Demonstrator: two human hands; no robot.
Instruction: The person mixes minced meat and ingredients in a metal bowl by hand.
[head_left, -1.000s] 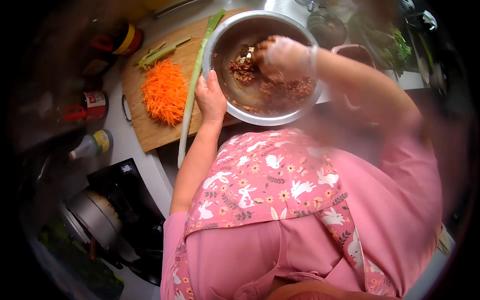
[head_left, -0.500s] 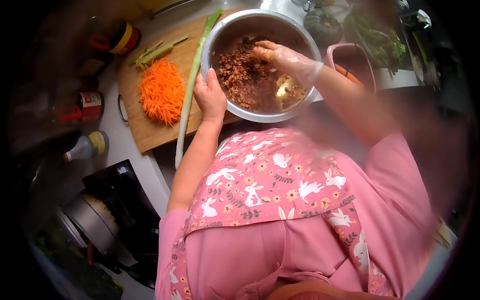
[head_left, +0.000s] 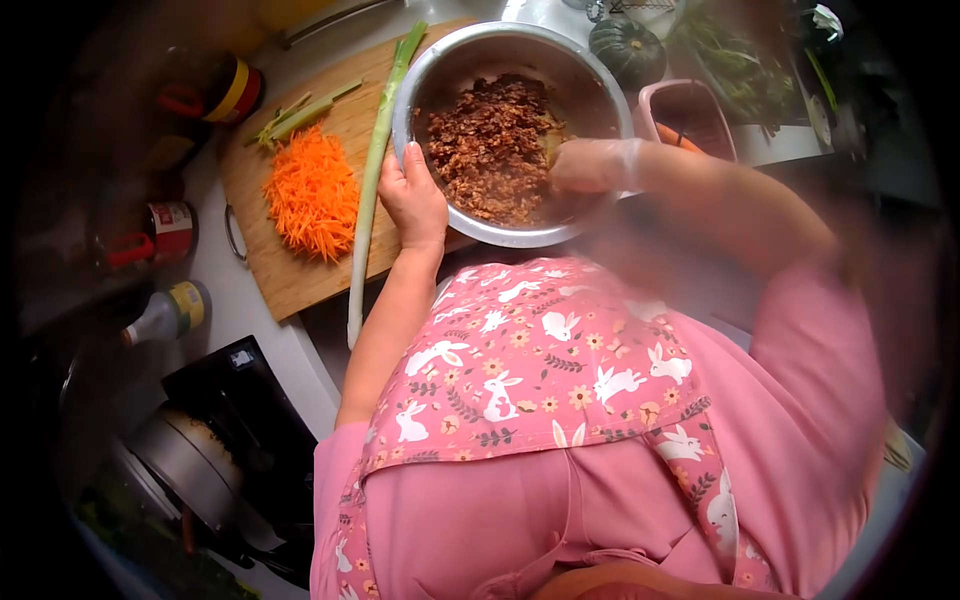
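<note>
My left hand (head_left: 415, 200) grips the near-left rim of a metal bowl (head_left: 515, 237), thumb over the edge. Dark reddish-brown minced meat (head_left: 495, 140) lies in the bowl, heaped toward its left and middle. On the right side inside, my right hand (head_left: 585, 166), in a clear plastic glove, is closed with its knuckles against the mince; its fingertips are hidden. A long green onion (head_left: 370, 200) runs beside my left wrist, across the wooden cutting board (head_left: 262, 262). Shredded carrot (head_left: 312, 195) is piled on the board.
Green stalk pieces (head_left: 310, 112) lie behind the carrot. A pink basket (head_left: 690, 115) and a dark green squash (head_left: 628, 52) stand right of the bowl. Bottles, including one with a yellow label (head_left: 170, 312), line the left. A pot (head_left: 185, 460) sits at lower left.
My right hand has moved down and toward me inside the bowl, its fingers going from stretched out to curled. The pale yellow patch at the bowl's right is now mostly covered. My left hand still holds the rim.
</note>
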